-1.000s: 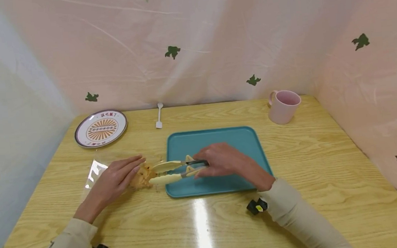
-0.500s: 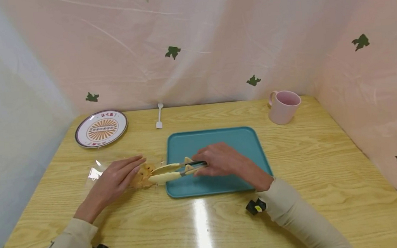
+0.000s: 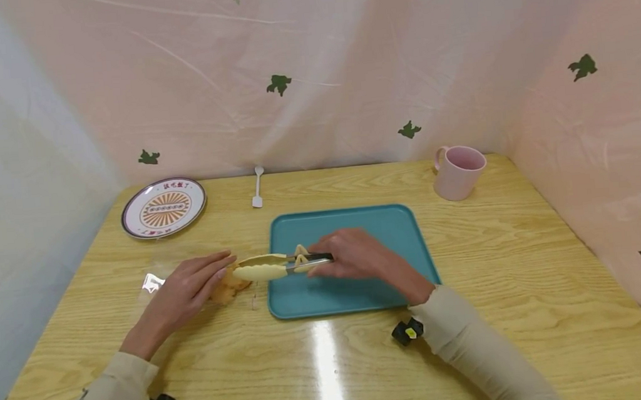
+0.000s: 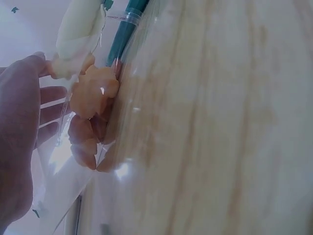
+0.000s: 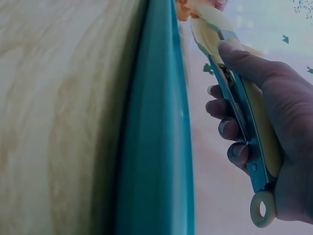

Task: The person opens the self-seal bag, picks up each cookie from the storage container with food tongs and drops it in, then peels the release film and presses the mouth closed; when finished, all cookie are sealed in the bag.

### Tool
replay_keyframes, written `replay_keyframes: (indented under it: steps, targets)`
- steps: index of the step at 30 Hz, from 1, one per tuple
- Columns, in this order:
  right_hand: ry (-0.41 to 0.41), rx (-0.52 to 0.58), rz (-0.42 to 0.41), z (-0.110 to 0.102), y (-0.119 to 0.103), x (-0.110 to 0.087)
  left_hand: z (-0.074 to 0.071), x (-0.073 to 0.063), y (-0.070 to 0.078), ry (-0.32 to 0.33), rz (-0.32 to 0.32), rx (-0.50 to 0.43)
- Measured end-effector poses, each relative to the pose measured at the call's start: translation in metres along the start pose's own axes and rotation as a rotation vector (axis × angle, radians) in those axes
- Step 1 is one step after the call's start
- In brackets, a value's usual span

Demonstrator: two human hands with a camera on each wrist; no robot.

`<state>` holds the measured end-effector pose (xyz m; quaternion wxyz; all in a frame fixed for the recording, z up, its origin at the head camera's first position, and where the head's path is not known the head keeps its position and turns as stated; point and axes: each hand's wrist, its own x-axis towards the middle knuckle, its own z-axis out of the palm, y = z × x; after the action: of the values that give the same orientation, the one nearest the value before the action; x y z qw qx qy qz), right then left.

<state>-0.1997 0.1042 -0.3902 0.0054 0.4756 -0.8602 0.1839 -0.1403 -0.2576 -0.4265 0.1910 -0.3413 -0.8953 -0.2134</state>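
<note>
Fingers outstretched, a person's left hand (image 3: 183, 285) lies against a clear plastic bag (image 3: 152, 282), while the right hand (image 3: 353, 252), well apart at 3 o'clock, grips cream-headed tongs (image 3: 262, 272). The golden-brown food pieces (image 4: 93, 93) sit in the bag just beside the left fingers, the tong tips up against them; whether a piece is pinched cannot be told. The work looks to be at the pick-up stage: tongs in hand and brought to the food, the visible pieces not yet lifted out. At 3 o'clock from the food lies a teal rectangular tray (image 3: 350, 221), beneath the right hand; a patterned plate (image 3: 164, 208) rests at 11 o'clock, a small white spoon (image 3: 258, 189) at 1. A pink mug (image 3: 456, 177) stands at 2 o'clock from the right hand.
</note>
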Motion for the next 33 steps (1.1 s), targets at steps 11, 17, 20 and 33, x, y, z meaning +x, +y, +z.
replay_keyframes:
  steps: [11, 17, 20, 33]
  targets:
    - [-0.026, 0.209, 0.034, 0.011, 0.003, 0.005, -0.002, 0.001, 0.003, -0.008, -0.02, -0.009]
    - [-0.053, 0.224, 0.052, 0.011, 0.001, 0.009, -0.001, 0.002, 0.003, 0.002, 0.0, -0.003]
    - [-0.059, 0.222, 0.054, 0.011, -0.001, 0.01, 0.0, 0.002, 0.002, 0.009, 0.005, -0.002]
    - [-0.024, 0.126, 0.013, 0.014, -0.002, 0.009, -0.002, 0.0, 0.002, -0.004, 0.007, 0.006]
